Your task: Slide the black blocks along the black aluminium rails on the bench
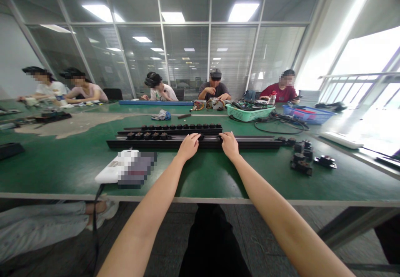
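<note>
A long black channel rail [256, 142] lies across the green table in front of me. Several small black socket-like modules [146, 136] sit in its left part. Near the rail's middle, my left hand [188, 146] has its fingers closed at a small black module [201, 136]. A short way to the right, my right hand [230, 145] bends its fingers together over the rail's edge; its thumb is largely hidden. Behind runs a second black strip [175, 131] carrying a row of similar modules. More loose modules [301, 164] lie beyond the rail's right end.
A white device [117, 166] with a cable lies front left. Farther back are a green basket [250, 113] of cables, a blue basket [309, 115], a crumpled cloth [161, 115] and a long blue bar [156, 103]. Several people sit along the far side.
</note>
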Demonstrator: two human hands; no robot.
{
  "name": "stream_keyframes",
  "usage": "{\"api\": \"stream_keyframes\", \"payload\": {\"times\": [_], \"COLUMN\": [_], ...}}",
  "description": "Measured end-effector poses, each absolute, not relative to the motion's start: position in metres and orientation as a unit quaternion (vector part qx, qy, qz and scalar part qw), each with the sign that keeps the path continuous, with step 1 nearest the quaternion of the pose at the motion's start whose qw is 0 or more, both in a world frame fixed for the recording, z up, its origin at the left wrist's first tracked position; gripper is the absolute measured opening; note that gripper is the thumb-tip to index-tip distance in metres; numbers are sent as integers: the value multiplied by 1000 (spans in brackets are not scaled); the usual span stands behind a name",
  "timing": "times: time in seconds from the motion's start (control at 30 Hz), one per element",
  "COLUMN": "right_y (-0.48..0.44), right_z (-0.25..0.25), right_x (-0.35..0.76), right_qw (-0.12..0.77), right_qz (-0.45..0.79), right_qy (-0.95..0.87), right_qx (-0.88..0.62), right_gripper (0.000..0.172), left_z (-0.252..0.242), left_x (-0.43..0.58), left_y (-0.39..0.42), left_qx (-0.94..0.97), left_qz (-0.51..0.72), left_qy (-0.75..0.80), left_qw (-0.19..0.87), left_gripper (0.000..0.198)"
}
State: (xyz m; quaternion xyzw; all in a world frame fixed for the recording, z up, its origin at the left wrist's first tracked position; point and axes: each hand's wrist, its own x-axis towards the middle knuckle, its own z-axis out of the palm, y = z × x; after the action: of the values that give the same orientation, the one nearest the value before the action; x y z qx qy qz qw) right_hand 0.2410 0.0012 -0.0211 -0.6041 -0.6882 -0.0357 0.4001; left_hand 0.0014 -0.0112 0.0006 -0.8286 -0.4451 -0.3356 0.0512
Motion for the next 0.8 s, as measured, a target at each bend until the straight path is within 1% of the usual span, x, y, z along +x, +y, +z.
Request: {"api": "stream_keyframes", "payload": {"times": [0.23, 0.43, 0.8], "right_y": [5, 5, 4], "right_z": [-23, -22, -19], "right_x": [241, 240, 241], "right_qw": [400, 400, 393], "right_qz": [-46, -55, -41], "right_qy": [-692, -697, -692], "right_qx": [-599, -593, -604], "right_gripper": [54, 46, 48], "left_z": [0, 0, -1], "left_x": [2, 2, 2], "left_y": [-10, -10, -9], "left_qx": [-828, -828, -829], "left_qz": [-336, -343, -343], "left_qy": [-445, -441, -439], "left_qw": [53, 53, 54], "left_gripper": [44, 44, 44]}}
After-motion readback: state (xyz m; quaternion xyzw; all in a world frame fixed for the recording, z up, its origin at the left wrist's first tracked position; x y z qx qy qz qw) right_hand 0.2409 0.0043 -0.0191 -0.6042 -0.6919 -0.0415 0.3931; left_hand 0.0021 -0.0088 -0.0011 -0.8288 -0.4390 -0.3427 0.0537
